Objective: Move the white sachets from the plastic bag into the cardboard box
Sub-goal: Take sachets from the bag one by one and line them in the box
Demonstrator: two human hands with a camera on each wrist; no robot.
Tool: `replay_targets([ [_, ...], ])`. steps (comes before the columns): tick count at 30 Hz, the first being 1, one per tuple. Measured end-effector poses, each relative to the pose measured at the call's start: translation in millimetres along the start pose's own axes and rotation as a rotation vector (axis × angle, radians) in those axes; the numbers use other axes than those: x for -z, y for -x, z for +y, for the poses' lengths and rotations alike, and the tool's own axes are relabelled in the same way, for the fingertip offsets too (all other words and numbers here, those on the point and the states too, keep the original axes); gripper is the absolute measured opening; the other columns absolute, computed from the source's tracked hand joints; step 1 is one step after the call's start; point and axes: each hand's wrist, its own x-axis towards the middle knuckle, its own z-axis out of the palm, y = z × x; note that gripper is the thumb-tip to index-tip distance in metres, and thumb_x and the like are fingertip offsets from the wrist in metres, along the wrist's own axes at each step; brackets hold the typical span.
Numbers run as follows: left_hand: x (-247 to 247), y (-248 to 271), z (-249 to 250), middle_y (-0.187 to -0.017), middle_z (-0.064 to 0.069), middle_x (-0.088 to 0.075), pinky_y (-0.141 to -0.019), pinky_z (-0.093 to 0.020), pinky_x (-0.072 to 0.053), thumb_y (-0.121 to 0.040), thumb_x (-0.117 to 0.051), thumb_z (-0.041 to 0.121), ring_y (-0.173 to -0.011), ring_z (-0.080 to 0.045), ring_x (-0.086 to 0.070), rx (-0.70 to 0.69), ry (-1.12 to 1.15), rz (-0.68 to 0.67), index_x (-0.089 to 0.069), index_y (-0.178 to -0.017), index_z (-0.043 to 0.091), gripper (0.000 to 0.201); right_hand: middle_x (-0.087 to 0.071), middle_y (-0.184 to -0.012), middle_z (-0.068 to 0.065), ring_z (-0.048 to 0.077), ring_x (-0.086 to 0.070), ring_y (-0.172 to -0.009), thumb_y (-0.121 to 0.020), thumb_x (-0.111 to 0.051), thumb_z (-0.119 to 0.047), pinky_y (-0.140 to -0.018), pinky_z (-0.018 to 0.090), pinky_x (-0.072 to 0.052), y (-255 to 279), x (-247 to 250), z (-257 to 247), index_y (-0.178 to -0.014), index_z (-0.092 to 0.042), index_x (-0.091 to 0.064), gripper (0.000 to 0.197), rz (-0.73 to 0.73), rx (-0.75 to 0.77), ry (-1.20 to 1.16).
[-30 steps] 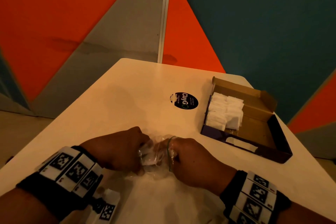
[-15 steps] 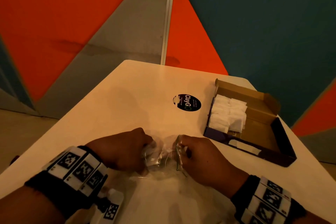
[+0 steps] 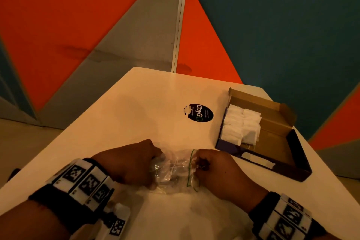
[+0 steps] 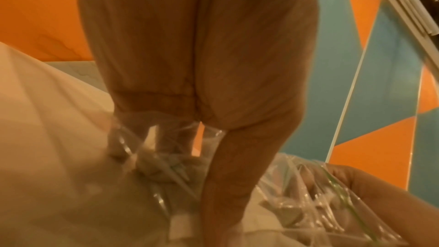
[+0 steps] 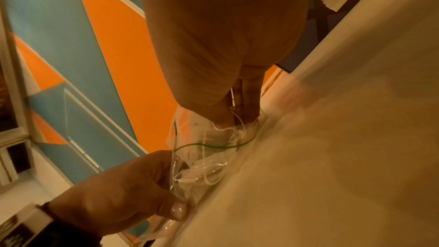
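Note:
A clear plastic bag (image 3: 173,171) with a green zip line lies on the white table (image 3: 136,122) between my hands. My left hand (image 3: 134,163) grips its left end with curled fingers; the right wrist view shows that hand (image 5: 133,191) clutching the film. My right hand (image 3: 212,165) has its fingers pushed into the bag's mouth (image 5: 228,129), curled round white sachet material and strings inside. The cardboard box (image 3: 272,115) stands open at the right, with several white sachets (image 3: 241,124) packed in its left half.
A round black sticker (image 3: 198,113) sits on the table between the bag and the box. The box's dark lid flap (image 3: 296,154) lies open toward me. Orange, grey and teal wall panels stand behind the table's far edge.
Both hands stay on the bag. The right hand has shifted a little to the right, and the bag's green-lined mouth has spread wider.

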Motion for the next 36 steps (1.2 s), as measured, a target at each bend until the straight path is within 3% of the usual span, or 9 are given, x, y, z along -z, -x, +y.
replay_targets([
  [6, 1.1, 1.8, 1.6, -0.113, 0.01, -0.06, -0.09, -0.034, -0.056, -0.072, -0.081, 0.037, -0.097, -0.008, -0.061, 0.002, 0.011, 0.003, -0.064, -0.118, 0.029, 0.05, -0.06, -0.071, -0.021, -0.016, -0.056, -0.083, -0.086, -0.07, -0.022, -0.069, 0.002, -0.042, 2.5, -1.5, 2.3, -0.076, -0.046, -0.061, 0.028, 0.022, 0.006, -0.015],
  [10, 2.9, 1.9, 2.8, -0.112, 0.009, -0.061, -0.088, -0.032, -0.056, -0.073, -0.08, 0.037, -0.095, -0.007, -0.061, 0.0, -0.004, 0.0, -0.064, -0.116, 0.029, 0.047, -0.062, -0.081, -0.023, -0.002, -0.06, -0.083, -0.086, -0.069, -0.022, -0.071, 0.006, -0.044, 1.5, -3.4, 4.3, -0.097, -0.033, -0.076, 0.016, 0.002, 0.021, 0.009],
  [15, 1.1, 1.1, 0.1, -0.107, 0.014, -0.061, -0.086, -0.032, -0.057, -0.07, -0.081, 0.04, -0.09, -0.002, -0.059, 0.006, 0.009, 0.005, -0.063, -0.114, 0.033, 0.048, -0.061, -0.118, -0.022, -0.006, -0.054, -0.106, -0.09, -0.066, -0.025, -0.092, 0.0, -0.037, 0.3, -4.4, 0.8, -0.121, -0.04, -0.066, 0.035, -0.058, 0.158, 0.053],
  [18, 2.6, 0.8, 0.0, -0.109, 0.015, -0.06, -0.088, -0.033, -0.057, -0.071, -0.081, 0.04, -0.094, -0.003, -0.059, -0.008, 0.009, 0.003, -0.063, -0.117, 0.034, 0.05, -0.057, -0.132, -0.015, 0.002, -0.051, -0.118, -0.096, -0.058, -0.033, -0.097, 0.001, -0.031, -3.0, -6.4, -1.2, -0.132, -0.038, -0.058, 0.037, -0.134, 0.218, 0.182],
  [22, 1.7, -0.3, -0.8, -0.115, 0.013, -0.056, -0.091, -0.034, -0.056, -0.071, -0.08, 0.043, -0.098, -0.006, -0.058, -0.013, -0.018, 0.003, -0.059, -0.125, 0.033, 0.059, -0.061, -0.124, -0.004, 0.012, -0.058, -0.11, -0.097, -0.054, -0.034, -0.101, 0.023, -0.045, -6.9, -11.9, -2.2, -0.125, -0.028, -0.066, 0.031, -0.166, 0.17, 0.294],
  [26, 0.6, -2.7, -1.5, -0.113, 0.012, -0.057, -0.09, -0.034, -0.056, -0.069, -0.081, 0.042, -0.097, -0.007, -0.059, -0.005, -0.004, -0.002, -0.061, -0.121, 0.033, 0.056, -0.065, -0.115, -0.006, 0.012, -0.062, -0.103, -0.093, -0.057, -0.035, -0.095, 0.031, -0.052, -10.1, -14.9, -2.1, -0.115, -0.028, -0.068, 0.026, -0.159, 0.077, 0.309],
  [30, 0.5, -1.6, -2.3, -0.106, 0.01, -0.062, -0.083, -0.039, -0.058, -0.067, -0.081, 0.039, -0.092, -0.01, -0.063, 0.02, 0.015, -0.015, -0.065, -0.106, 0.029, 0.043, -0.065, -0.119, -0.005, 0.016, -0.063, -0.106, -0.092, -0.057, -0.026, -0.088, 0.021, -0.047, -6.2, -12.7, -5.9, -0.124, -0.031, -0.061, 0.033, -0.164, 0.03, 0.257],
  [33, 1.0, -0.4, -3.3, -0.094, 0.014, -0.063, -0.074, -0.036, -0.061, -0.062, -0.08, 0.042, -0.083, -0.006, -0.064, 0.037, 0.022, -0.009, -0.064, -0.09, 0.035, 0.032, -0.061, -0.13, -0.004, 0.016, -0.057, -0.117, -0.093, -0.056, -0.018, -0.098, 0.02, -0.041, -3.9, -8.1, -7.8, -0.132, -0.029, -0.058, 0.041, -0.165, 0.048, 0.254],
  [36, 0.0, -2.2, -3.0, -0.1, 0.014, -0.059, -0.079, -0.038, -0.059, -0.066, -0.079, 0.044, -0.087, -0.007, -0.062, 0.034, -0.001, -0.017, -0.062, -0.099, 0.035, 0.039, -0.063, -0.127, -0.005, 0.015, -0.059, -0.114, -0.09, -0.06, -0.019, -0.101, 0.025, -0.046, -4.7, -7.9, -9.4, -0.129, -0.03, -0.06, 0.041, -0.167, 0.031, 0.25],
])
